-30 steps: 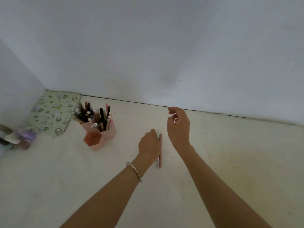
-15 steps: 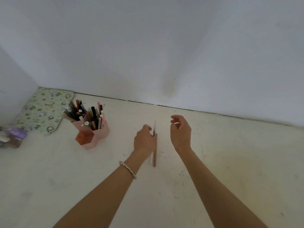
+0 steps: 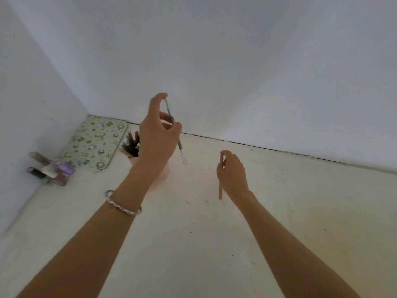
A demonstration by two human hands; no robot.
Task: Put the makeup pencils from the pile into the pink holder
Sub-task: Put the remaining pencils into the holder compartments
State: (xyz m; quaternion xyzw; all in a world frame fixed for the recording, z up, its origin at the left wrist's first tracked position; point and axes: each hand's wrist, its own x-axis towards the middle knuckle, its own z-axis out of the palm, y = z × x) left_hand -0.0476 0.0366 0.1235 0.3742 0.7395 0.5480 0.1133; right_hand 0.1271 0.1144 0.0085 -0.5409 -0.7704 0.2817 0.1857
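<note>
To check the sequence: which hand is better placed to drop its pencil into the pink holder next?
Left. The left hand holds a grey pencil raised right by the pink holder; the right hand holds a pink pencil low, farther aside.

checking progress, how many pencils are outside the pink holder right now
2. A grey pencil pinched in the left hand, raised by the pink holder; a pink pencil held in the right hand. More may be hidden.
</note>
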